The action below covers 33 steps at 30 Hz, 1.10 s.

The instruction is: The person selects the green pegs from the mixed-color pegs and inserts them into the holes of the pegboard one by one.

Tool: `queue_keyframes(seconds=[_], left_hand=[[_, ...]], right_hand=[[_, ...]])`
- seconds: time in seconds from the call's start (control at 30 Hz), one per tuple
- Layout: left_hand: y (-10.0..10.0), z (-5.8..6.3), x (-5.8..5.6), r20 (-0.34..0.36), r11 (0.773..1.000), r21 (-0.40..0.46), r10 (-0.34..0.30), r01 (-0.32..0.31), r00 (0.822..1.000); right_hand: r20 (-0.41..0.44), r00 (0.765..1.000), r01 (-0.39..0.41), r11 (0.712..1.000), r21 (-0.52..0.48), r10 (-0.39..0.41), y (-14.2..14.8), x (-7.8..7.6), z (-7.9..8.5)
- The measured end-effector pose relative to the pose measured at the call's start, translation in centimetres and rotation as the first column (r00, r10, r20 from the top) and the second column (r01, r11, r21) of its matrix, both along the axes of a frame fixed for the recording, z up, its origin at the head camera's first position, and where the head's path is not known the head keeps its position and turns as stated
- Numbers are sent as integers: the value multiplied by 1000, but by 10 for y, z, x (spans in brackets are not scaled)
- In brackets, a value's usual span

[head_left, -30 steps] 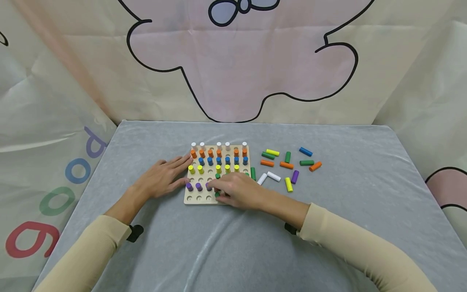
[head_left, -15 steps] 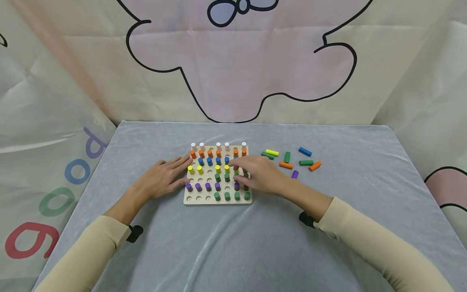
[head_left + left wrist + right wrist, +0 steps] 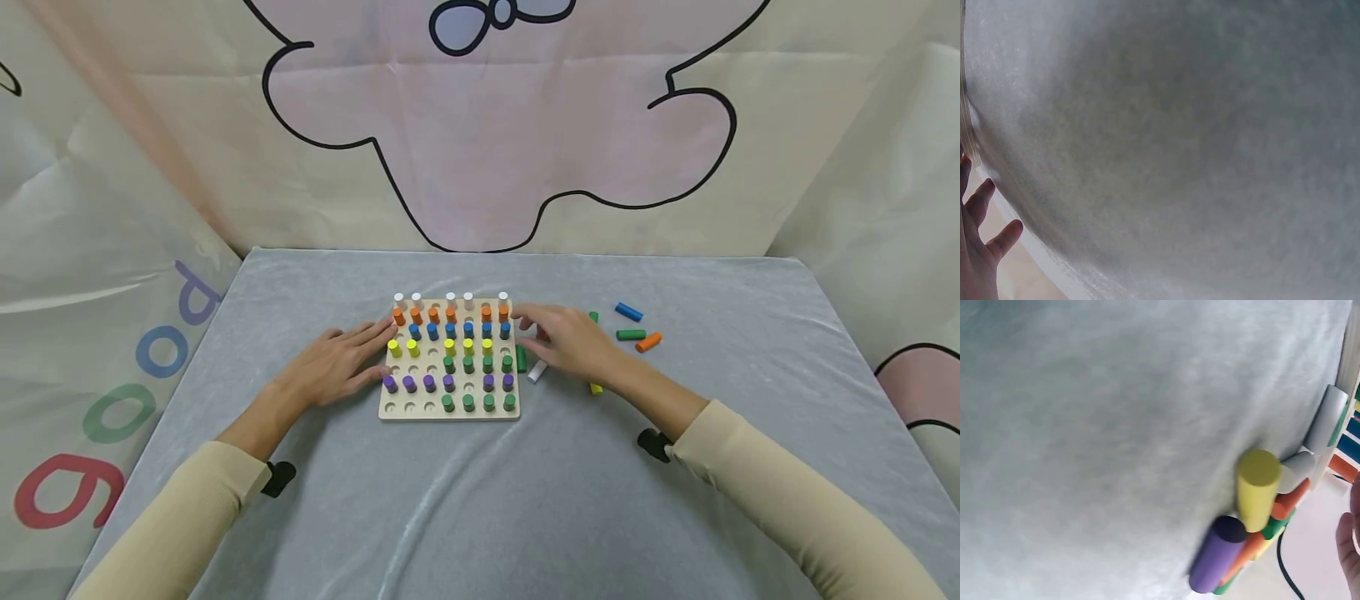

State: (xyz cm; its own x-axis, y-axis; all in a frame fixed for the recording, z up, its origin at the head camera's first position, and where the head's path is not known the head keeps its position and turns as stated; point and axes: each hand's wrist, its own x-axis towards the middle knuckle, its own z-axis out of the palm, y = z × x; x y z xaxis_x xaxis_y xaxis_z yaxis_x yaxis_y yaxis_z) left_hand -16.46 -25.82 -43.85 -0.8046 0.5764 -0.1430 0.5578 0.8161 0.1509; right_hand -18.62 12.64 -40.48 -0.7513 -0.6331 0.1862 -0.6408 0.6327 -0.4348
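A wooden pegboard (image 3: 450,418) lies on the table, its rows filled with white, orange, blue, yellow, green and purple pegs; some holes have no peg. Flat fingers of my left hand (image 3: 337,365) rest at the board's left edge. Just past its right edge, my right hand (image 3: 568,340) hovers over loose pegs with slightly bent fingers, holding nothing that shows. Beneath it lie a green peg (image 3: 521,358) along the board and a white peg (image 3: 537,371); other pegs are hidden. The right wrist view shows a yellow peg (image 3: 1258,490) and a purple peg (image 3: 1215,555).
Farther right on the grey cloth (image 3: 720,350) lie a blue peg (image 3: 628,312), a green peg (image 3: 631,335) and an orange peg (image 3: 648,342). A printed backdrop (image 3: 480,125) hangs behind the table.
My right hand has moved right, from the board's purple row across the board to the loose pegs. The purple peg it touched now stands uncovered in its hole. My left hand stays put.
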Motion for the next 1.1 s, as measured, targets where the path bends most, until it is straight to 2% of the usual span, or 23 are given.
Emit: queue_keyframes(seconds=[0.17,0.3,0.47,0.63,0.8,1.1], left_hand=[[0,0,0,-1,1000,6,-1,1,1000],[0,0,-1,4,1000,7,2,-2,1000],[0,-1,0,3,1000,5,0,0,1000],[0,-1,0,-1,1000,8,-6,6,1000],[0,-1,-1,3,1000,8,-6,5,1000],[1,0,-1,10,1000,-5,3,-3,1000]], right_hand=[[78,996,25,996,86,-32,3,-2,-8],[104,994,21,991,129,-34,3,-2,-14],[124,992,7,993,120,-22,3,-3,-20],[187,982,7,995,96,-25,3,-4,-21],[239,970,19,997,71,-35,3,-4,-21],[273,960,56,997,48,-67,3,-3,-23]])
